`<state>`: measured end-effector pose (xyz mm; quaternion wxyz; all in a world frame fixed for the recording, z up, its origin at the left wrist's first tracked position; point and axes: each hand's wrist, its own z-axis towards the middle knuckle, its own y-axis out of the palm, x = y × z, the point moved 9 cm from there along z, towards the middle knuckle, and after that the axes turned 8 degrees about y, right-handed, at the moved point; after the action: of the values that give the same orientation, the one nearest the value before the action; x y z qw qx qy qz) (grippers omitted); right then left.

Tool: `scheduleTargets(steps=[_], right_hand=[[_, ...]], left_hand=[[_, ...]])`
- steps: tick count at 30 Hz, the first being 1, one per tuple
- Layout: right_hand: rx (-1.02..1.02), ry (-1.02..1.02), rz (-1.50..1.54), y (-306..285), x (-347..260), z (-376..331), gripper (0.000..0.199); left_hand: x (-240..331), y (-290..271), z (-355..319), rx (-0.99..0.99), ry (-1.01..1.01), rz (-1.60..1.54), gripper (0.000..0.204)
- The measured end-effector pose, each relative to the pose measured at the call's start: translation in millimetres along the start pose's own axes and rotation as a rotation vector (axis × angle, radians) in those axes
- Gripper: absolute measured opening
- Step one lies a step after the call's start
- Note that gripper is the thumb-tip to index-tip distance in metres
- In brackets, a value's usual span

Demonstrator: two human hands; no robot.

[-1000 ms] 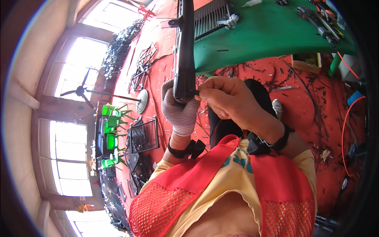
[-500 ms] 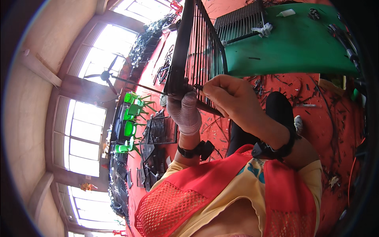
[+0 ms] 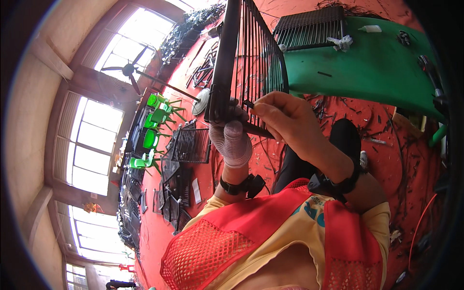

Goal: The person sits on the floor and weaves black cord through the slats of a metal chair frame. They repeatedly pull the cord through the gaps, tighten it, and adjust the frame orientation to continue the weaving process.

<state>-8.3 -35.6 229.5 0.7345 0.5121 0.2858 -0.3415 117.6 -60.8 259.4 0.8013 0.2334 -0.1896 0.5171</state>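
A black frame strung with many thin dark strands stands tilted up in front of me. My left hand, in a striped grey-white glove, is closed around its near lower corner. Bare, my right hand pinches a short black strip between thumb and fingertips, just right of that corner. The strip's far end is by the strands; whether it joins them I cannot tell. Part of the left fingers is hidden behind the frame's corner.
A green table at the far right bears another black strung frame, a white bottle and a crumpled white piece. Black scraps litter the red floor. Left are a fan, green chairs and stacked black frames.
The whole view has shifted a little, with the room's contents moving in the picture. My left hand keeps its hold on the frame, and my right hand still pinches the strip.
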Motion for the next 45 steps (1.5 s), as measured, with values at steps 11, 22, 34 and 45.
scheduleTargets(steps=[11,22,34,45], right_hand=[[0.239,0.069,-0.035,-45.5,22.9,3.8,0.017],[0.299,-0.093,-0.051,-65.4,-18.5,-21.4,0.017],[0.546,0.172,-0.034,-126.5,50.1,-69.1,0.017],[0.715,0.339,-0.168,-179.4,95.1,-106.4,0.014]], left_hand=[[21.3,-32.6,25.0,0.069,0.006,-0.159,0.053],[-20.6,-26.8,22.0,0.345,-0.306,-0.4,0.047],[-142.0,-50.0,-81.6,0.67,-0.554,-0.578,0.04],[-190.5,-75.5,-188.1,0.781,-0.688,-0.302,0.026]])
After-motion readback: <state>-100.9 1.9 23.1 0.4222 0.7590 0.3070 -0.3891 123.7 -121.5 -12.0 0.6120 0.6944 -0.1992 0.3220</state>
